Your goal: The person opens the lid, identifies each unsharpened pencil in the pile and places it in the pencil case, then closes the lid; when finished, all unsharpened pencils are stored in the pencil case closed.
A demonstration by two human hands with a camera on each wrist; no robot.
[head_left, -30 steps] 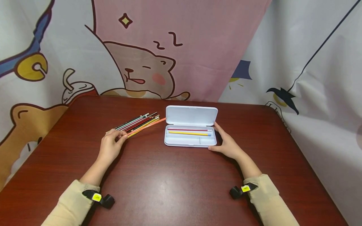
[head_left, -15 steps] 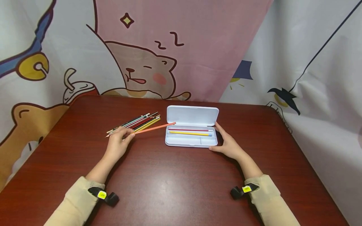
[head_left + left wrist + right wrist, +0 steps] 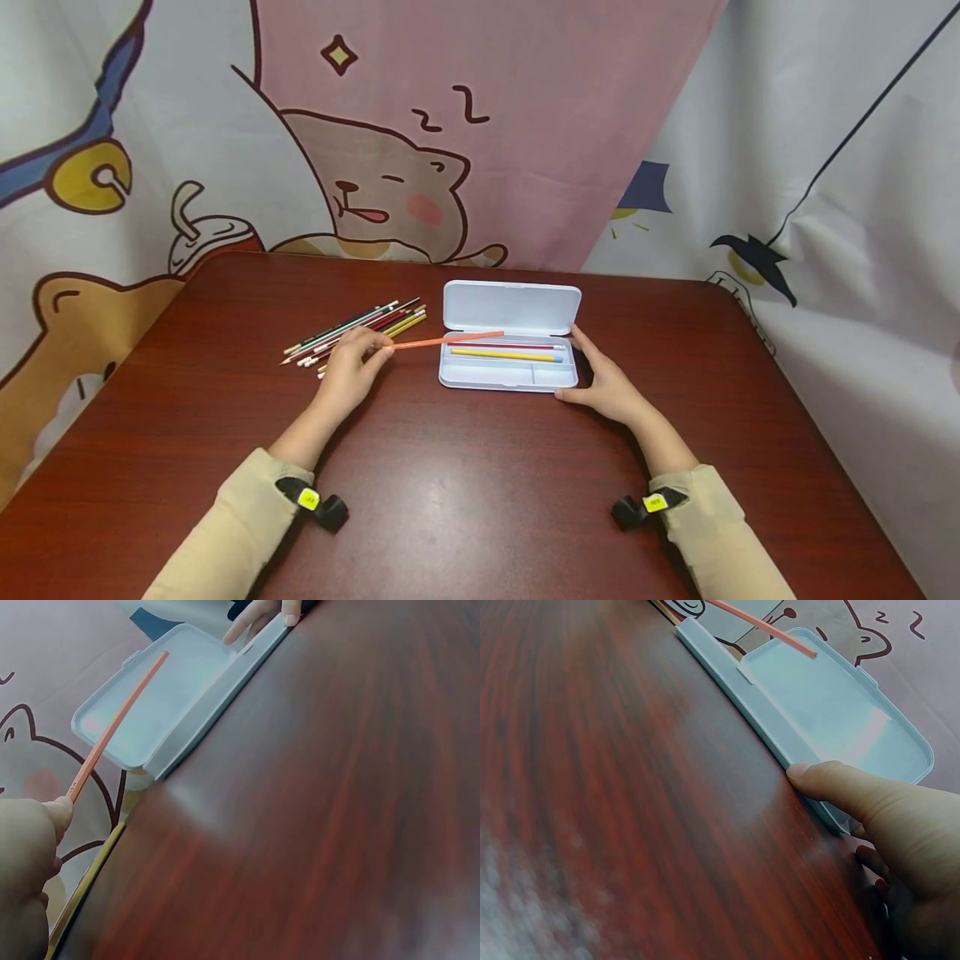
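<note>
Now the orange pencil [image 3: 450, 340] farther over the white case [image 3: 512, 307].

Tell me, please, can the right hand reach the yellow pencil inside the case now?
Likely yes: the right hand holds the case close to the yellow pencil, and the lid stands open.

Between the two forearms, the tabletop [image 3: 450, 483] leaves a wide way in to the front wall of the pencil case [image 3: 487, 387]. From behind, the raised lid [image 3: 512, 307] bars the way like a screen. The right hand [image 3: 611, 387] grips and blocks the right end. On the left, an orange pencil [image 3: 450, 340] in the left hand [image 3: 354, 358] spans the gap and juts over the case (its tip hangs in the air), while heaped pencils [image 3: 386, 321] crowd that hand's far side.
</note>
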